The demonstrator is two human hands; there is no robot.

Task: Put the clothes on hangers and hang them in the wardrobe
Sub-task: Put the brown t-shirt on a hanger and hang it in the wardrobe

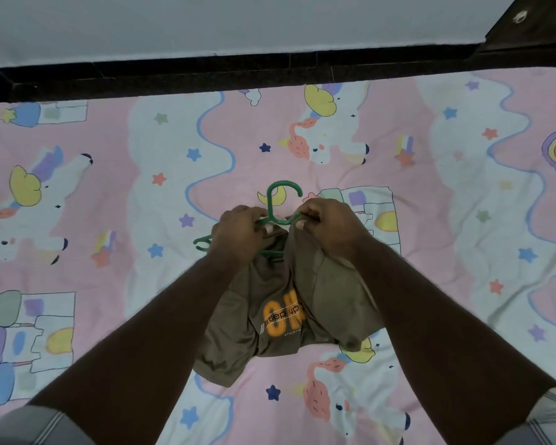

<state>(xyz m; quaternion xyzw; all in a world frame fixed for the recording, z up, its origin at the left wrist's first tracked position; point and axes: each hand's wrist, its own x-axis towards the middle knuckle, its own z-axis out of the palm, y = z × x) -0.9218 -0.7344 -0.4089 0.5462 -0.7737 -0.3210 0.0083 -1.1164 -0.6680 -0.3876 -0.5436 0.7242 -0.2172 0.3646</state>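
An olive-brown T-shirt (270,303) with an orange print lies bunched on the bed in the middle of the head view. A green plastic hanger (278,200) sits at its collar, hook pointing away from me, one arm poking out to the left. My left hand (238,232) grips the hanger's left shoulder at the collar. My right hand (325,226) pinches the shirt's collar fabric against the hanger's right shoulder. The hanger's lower part is hidden by my hands and the cloth.
The bed carries a pink unicorn-print sheet (116,175). A dark bed frame edge (206,75) runs along the far side, with a pale wall behind. A dark wooden corner (527,24) stands at the top right.
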